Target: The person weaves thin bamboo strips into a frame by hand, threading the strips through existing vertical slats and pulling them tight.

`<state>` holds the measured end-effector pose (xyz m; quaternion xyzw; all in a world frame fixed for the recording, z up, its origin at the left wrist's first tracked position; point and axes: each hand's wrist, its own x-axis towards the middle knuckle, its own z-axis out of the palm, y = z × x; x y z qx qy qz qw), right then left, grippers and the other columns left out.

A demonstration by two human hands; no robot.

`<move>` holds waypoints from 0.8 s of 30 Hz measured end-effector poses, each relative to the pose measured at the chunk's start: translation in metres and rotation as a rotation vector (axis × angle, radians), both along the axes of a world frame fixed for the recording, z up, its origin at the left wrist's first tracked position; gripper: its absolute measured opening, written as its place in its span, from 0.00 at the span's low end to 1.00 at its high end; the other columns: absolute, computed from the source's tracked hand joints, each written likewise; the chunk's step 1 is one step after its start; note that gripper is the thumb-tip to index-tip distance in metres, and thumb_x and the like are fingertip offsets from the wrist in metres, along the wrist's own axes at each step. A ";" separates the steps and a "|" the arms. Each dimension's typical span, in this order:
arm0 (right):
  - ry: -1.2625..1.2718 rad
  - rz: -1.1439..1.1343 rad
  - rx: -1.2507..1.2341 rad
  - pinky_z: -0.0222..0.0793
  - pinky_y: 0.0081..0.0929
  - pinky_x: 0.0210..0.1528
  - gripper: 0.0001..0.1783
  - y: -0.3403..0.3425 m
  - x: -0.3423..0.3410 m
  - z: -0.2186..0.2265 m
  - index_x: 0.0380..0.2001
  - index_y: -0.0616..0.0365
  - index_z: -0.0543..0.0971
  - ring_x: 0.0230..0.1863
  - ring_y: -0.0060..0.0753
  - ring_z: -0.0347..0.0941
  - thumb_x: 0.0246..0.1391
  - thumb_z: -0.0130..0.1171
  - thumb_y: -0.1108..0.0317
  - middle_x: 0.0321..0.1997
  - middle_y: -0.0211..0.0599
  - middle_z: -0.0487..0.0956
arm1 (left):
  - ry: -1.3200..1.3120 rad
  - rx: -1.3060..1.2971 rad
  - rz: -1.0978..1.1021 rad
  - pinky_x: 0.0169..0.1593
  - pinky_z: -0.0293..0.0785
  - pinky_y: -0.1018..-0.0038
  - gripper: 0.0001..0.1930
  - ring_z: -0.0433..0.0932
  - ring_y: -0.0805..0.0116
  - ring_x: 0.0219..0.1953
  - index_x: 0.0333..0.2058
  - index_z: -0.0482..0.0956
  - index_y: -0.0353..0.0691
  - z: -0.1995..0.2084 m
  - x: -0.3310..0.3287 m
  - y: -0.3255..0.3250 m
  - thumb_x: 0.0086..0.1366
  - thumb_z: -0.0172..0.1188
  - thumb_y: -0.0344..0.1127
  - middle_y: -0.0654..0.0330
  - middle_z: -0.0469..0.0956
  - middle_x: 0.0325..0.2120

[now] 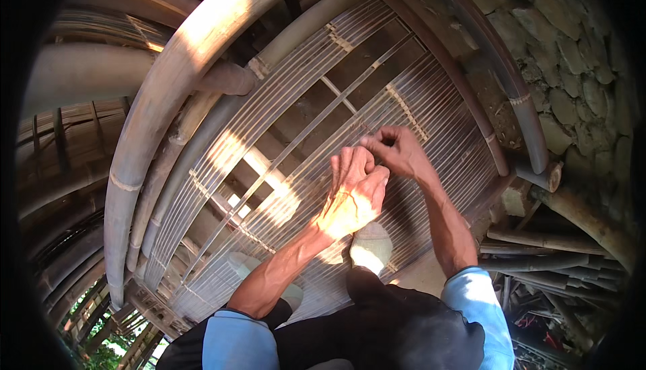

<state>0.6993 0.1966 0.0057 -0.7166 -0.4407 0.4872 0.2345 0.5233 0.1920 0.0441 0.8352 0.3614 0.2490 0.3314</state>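
Panel of thin, straight, pale-brown bamboo-like strips (449, 104) lies mid-frame under the left hand (355, 193) and right hand (402, 155), both curled, can't tell if gripping anything; long axis lower-left to upper-right, pale woven cross-band (407, 111) nearer the right hand.

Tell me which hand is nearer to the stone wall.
Right. The right hand is over the slatted panel, on the side toward the stone wall; the left hand is farther left, nearer the person's body.

dim shade, sunlit patches glaring on the curved bamboo pole (161, 87); edges bend toward black corners.
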 end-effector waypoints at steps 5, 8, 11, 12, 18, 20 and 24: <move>0.809 -0.436 -0.057 0.51 0.27 0.25 0.25 -0.012 0.008 -0.017 0.15 0.53 0.72 0.20 0.18 0.54 0.67 0.59 0.59 0.15 0.21 0.63 | 0.017 -0.107 0.306 0.52 0.67 0.57 0.17 0.68 0.57 0.48 0.53 0.80 0.39 -0.036 -0.006 0.006 0.64 0.59 0.31 0.49 0.69 0.41; 0.632 -0.382 0.064 0.51 0.25 0.29 0.24 -0.009 0.001 -0.003 0.17 0.54 0.72 0.24 0.18 0.55 0.67 0.60 0.58 0.19 0.22 0.66 | -0.101 -0.334 0.548 0.56 0.69 0.54 0.24 0.69 0.51 0.52 0.57 0.75 0.39 -0.060 -0.008 0.016 0.63 0.67 0.37 0.49 0.69 0.45; 0.671 -0.485 0.242 0.62 0.24 0.40 0.24 -0.004 -0.006 -0.017 0.19 0.56 0.75 0.32 0.21 0.65 0.68 0.59 0.55 0.33 0.31 0.79 | -0.004 -0.302 0.610 0.58 0.66 0.56 0.26 0.70 0.51 0.52 0.55 0.76 0.39 -0.065 0.005 0.017 0.62 0.71 0.41 0.50 0.70 0.47; 0.690 -0.548 0.252 0.64 0.25 0.42 0.24 -0.001 -0.009 -0.017 0.20 0.56 0.75 0.34 0.22 0.67 0.69 0.58 0.55 0.36 0.33 0.80 | -0.005 -0.303 0.610 0.58 0.66 0.56 0.26 0.70 0.51 0.52 0.55 0.76 0.39 -0.067 0.007 0.018 0.62 0.71 0.41 0.50 0.70 0.47; 1.108 -0.753 0.314 0.69 0.32 0.54 0.24 0.014 -0.027 0.002 0.26 0.55 0.76 0.35 0.24 0.69 0.75 0.47 0.53 0.37 0.35 0.81 | 0.181 -0.214 0.700 0.57 0.62 0.56 0.22 0.70 0.53 0.51 0.51 0.78 0.45 -0.070 0.009 0.021 0.60 0.72 0.44 0.54 0.70 0.45; 1.244 -0.827 0.346 0.69 0.33 0.52 0.23 0.016 -0.012 -0.007 0.25 0.53 0.73 0.31 0.23 0.66 0.75 0.47 0.54 0.29 0.29 0.73 | 0.194 -0.298 0.720 0.62 0.59 0.56 0.19 0.70 0.53 0.53 0.48 0.80 0.46 -0.065 0.015 0.022 0.61 0.71 0.43 0.54 0.70 0.46; 1.386 -0.730 0.431 0.67 0.34 0.45 0.23 0.017 0.005 -0.017 0.20 0.48 0.63 0.24 0.22 0.56 0.73 0.50 0.58 0.20 0.20 0.53 | 0.196 -0.314 0.715 0.61 0.59 0.57 0.18 0.70 0.53 0.53 0.46 0.81 0.45 -0.064 0.019 0.022 0.60 0.72 0.44 0.55 0.70 0.46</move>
